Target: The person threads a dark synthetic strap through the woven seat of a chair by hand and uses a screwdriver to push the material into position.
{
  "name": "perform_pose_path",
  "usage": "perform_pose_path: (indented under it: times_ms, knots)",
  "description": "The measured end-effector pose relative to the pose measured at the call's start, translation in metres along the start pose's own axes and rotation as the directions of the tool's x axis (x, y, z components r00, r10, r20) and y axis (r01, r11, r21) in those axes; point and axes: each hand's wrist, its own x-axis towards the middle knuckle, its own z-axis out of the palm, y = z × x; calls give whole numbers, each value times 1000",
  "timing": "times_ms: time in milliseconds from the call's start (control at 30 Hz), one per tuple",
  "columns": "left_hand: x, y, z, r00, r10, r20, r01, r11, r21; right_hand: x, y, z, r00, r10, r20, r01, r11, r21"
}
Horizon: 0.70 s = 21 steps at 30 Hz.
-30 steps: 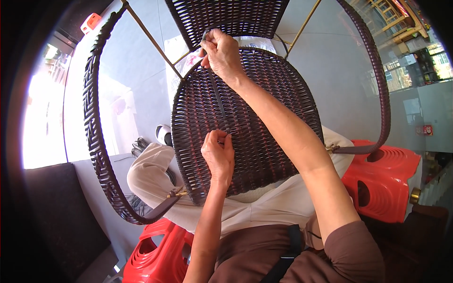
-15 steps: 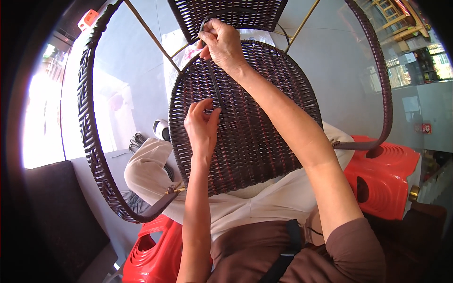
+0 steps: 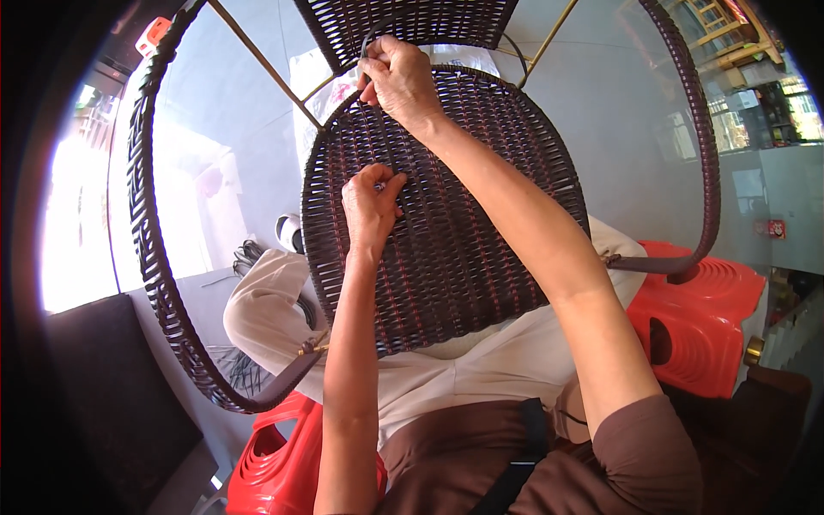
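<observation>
A woven dark brown chair seat (image 3: 481,223) lies in front of me over my lap, with flecks of red in its weave. At the seat's far left edge, my right hand (image 3: 403,86) is closed in a pinch on a thin dark weaving strand (image 3: 367,39), which loops up toward the woven backrest (image 3: 463,21). Nearer to me, over the left part of the seat, my left hand (image 3: 369,206) has its thumb and forefinger pressed together on the strand's lower stretch. Against the dark weave, the strand between my hands is hard to make out.
Curved wrapped armrests rise at left (image 3: 146,215) and right (image 3: 705,154), joined to gold-coloured metal rods (image 3: 262,60). Red plastic stools (image 3: 704,309) stand on both sides. Bundled dark strands (image 3: 247,369) lie on the floor at left, near a shoe (image 3: 290,232).
My left hand has slid a little farther from me along the seat, fingers closing tighter. The chair has tilted or shifted slightly left. My right hand stays at the far edge.
</observation>
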Motion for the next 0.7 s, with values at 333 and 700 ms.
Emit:
perform_pose_path:
  times_ms: [333, 700]
  knots:
    - [-4, 2, -12, 980, 167, -107, -173, 984, -47, -26, -83, -18, 946, 126, 299, -199, 953, 228]
    - [-43, 70, -40, 908, 416, 55, -372, 859, -350, -77, -143, -49, 954, 157, 254, -263, 845, 465]
